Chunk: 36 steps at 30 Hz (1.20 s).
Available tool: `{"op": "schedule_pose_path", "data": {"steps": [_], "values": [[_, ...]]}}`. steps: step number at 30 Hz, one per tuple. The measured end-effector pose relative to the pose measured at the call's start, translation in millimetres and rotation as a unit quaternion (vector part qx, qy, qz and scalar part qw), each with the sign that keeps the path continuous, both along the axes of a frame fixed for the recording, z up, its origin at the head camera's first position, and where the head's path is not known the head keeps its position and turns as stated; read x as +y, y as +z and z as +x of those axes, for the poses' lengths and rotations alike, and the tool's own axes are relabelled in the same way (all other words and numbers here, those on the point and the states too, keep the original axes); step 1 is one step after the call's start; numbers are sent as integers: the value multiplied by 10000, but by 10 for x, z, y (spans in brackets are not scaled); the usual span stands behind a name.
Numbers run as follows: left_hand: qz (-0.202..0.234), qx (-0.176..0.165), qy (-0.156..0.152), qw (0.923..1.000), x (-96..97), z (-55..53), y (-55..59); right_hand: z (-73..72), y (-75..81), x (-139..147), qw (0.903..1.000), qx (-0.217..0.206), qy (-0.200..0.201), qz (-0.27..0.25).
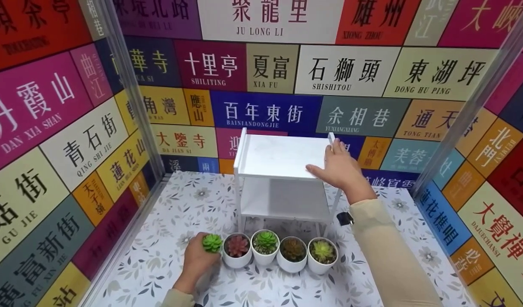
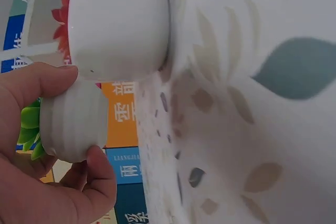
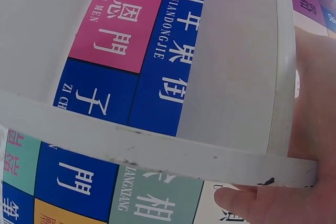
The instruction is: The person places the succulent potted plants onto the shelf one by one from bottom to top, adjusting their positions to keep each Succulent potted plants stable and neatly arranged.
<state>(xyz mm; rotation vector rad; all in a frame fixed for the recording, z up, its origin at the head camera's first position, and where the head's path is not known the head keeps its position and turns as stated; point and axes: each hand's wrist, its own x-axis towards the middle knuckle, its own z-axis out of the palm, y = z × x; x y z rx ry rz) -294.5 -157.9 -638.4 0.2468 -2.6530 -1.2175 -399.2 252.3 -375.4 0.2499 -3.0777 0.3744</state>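
My left hand (image 1: pixel 196 261) grips a small potted green succulent (image 1: pixel 212 243) at the left end of a row of pots. In the left wrist view its ribbed pale pot (image 2: pixel 73 121) sits between thumb and fingertips, with wall showing between its base and the tabletop. Right beside it stands a white pot with a red succulent (image 1: pixel 237 247). My right hand (image 1: pixel 344 170) holds the top right side of a white two-tier shelf (image 1: pixel 282 155), thumb over the top board. In the right wrist view a fingertip (image 3: pixel 236 199) shows past the shelf's post (image 3: pixel 157 148).
Along the shelf's front, the row continues with a green succulent (image 1: pixel 265 241), a brownish one (image 1: pixel 293 251) and a yellow-green one (image 1: pixel 322 251), all in white pots. A leaf-patterned cloth (image 1: pixel 159 256) covers the table. Sign-printed walls (image 1: pixel 261 108) enclose the back and sides.
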Motion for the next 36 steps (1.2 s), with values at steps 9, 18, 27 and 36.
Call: {"op": "schedule_pose_path", "data": {"steps": [9, 18, 27, 36], "values": [[-88, 447, -261, 9986, 168, 77, 194, -16, -27, 16, 10000, 79, 10, 40], [-96, 508, -418, 9978, 294, 136, 280, -11, -31, -2, 9999, -10, -30, 97], [-95, 537, -543, 9970, 404, 172, 359, -16, -22, 9, 9999, 37, -48, 153], [-8, 403, -627, 9972, 470, 121, 485, -16, -17, -1, 9995, 154, 71, 266]]}}
